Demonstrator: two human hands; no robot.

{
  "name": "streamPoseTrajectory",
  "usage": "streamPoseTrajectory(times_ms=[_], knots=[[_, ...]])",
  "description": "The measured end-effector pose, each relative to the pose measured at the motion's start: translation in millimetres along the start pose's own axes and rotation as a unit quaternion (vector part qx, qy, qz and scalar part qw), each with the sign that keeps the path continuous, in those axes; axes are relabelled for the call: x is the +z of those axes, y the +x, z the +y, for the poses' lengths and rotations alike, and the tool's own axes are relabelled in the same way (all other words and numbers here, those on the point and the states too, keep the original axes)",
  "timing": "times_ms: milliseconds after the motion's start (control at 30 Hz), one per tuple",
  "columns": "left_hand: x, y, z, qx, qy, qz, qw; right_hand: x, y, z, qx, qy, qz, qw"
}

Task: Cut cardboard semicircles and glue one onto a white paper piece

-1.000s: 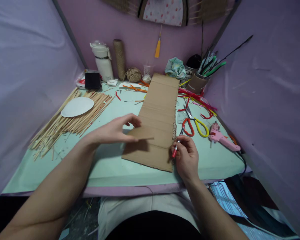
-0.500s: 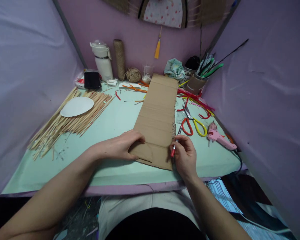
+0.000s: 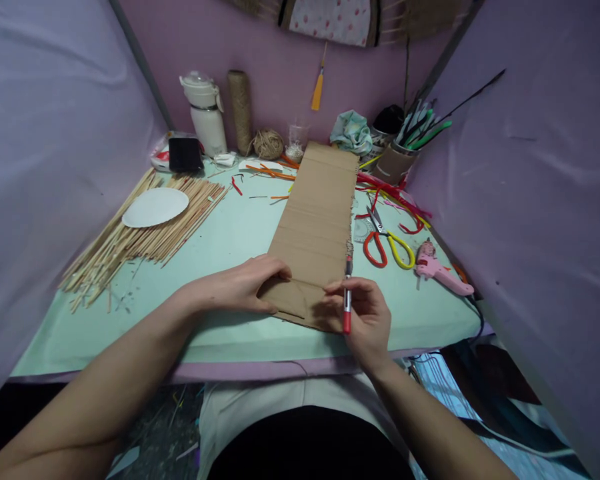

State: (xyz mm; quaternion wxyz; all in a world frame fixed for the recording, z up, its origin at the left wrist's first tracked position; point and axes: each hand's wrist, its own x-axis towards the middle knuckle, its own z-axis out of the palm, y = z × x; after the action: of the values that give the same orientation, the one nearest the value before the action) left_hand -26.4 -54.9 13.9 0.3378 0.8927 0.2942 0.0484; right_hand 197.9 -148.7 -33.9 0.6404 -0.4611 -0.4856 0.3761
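A long strip of brown cardboard (image 3: 320,207) reaches from near the front table edge toward the back wall, its right edge rough and torn. My left hand (image 3: 245,287) is closed around the left side of its near end, thumb at the front and fingertips on top. A curved line or edge shows on the cardboard beside those fingers; I cannot tell whether it is a drawn line or a separate piece. Over the strip's right near edge, my right hand (image 3: 367,320) holds a marker (image 3: 348,300) with red ends, roughly upright in view, its fingertips close to the cardboard.
Right of the strip lie scissors (image 3: 380,233) with red and yellow handles and a pink glue gun (image 3: 440,270). At left, a white paper plate (image 3: 155,207) rests on many wooden sticks (image 3: 180,240). A bottle (image 3: 207,120), twine (image 3: 267,144) and a tool can (image 3: 396,163) stand behind.
My right hand has turned and shifted slightly, its fingertips now reaching left over the cardboard. The marker has swung from a slant to nearly upright in view. My left hand keeps its grip.
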Motion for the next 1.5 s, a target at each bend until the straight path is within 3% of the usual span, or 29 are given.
streamPoseTrajectory(times_ms=[100, 267, 500, 600, 667, 833, 933, 1500], knots=[[0.5, -0.1, 0.8, 0.01, -0.001, 0.004, 1.0, 1.8, -5.6, 1.0, -0.047, -0.099, -0.093, 0.99], [1.4, 0.3, 2.5, 0.029, -0.017, 0.009, 0.999, 1.0, -4.9, 6.1, -0.164, -0.275, -0.195, 0.927], [3.3, -1.7, -4.0, 0.029, -0.016, 0.015, 0.999, 2.8, -2.4, 8.7, -0.227, -0.329, -0.241, 0.884], [14.2, -13.3, 7.1, 0.008, 0.05, 0.078, 0.996, 4.0, -2.3, 7.7, -0.225, -0.336, -0.245, 0.881], [31.2, -23.3, 19.7, -0.011, 0.122, 0.158, 0.98, 5.1, -2.0, 6.5, -0.229, -0.336, -0.239, 0.882], [90.5, -35.2, 43.2, -0.002, 0.216, 0.238, 0.947, 5.7, -2.3, 6.1, -0.238, -0.331, -0.233, 0.883], [110.9, -32.5, 45.0, -0.013, 0.238, 0.268, 0.934, 4.6, -2.8, 7.3, -0.239, -0.334, -0.237, 0.88], [118.3, -27.9, 46.7, -0.018, 0.229, 0.327, 0.917, 4.4, -5.7, 9.7, -0.226, -0.33, -0.219, 0.89]])
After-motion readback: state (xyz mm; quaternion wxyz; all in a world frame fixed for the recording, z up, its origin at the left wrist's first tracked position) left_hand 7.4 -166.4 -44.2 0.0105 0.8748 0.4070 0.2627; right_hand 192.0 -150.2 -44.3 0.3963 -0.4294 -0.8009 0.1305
